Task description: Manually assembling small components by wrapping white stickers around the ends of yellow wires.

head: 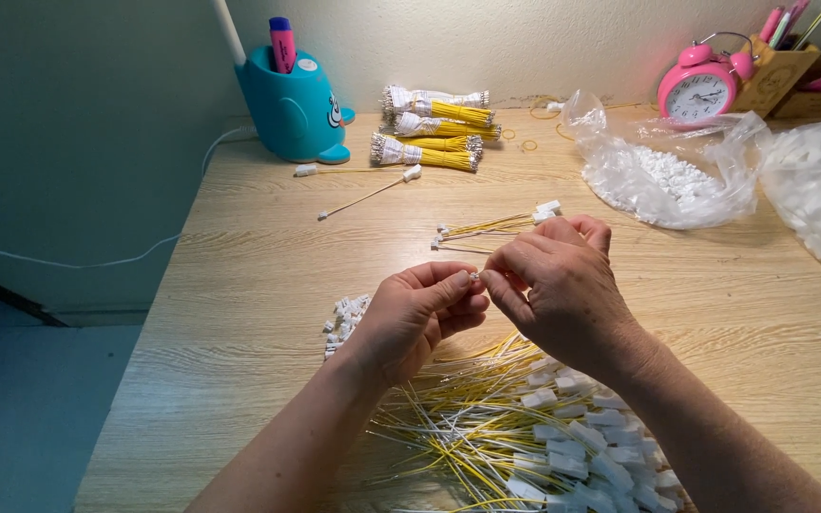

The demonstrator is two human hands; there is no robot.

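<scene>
Wires (486, 427) lie piled closest to me on the desk (239, 275). Above them, my left hand (420, 318) and right hand (553, 285) both pinch a tiny plug (474, 275). It could slip from my fingertips and get lost in the pile.

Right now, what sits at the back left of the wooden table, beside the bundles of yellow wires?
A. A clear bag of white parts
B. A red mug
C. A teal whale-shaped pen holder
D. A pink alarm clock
C: the teal whale-shaped pen holder stands back left beside the bundles of yellow wires; the pink alarm clock is back right.
</scene>
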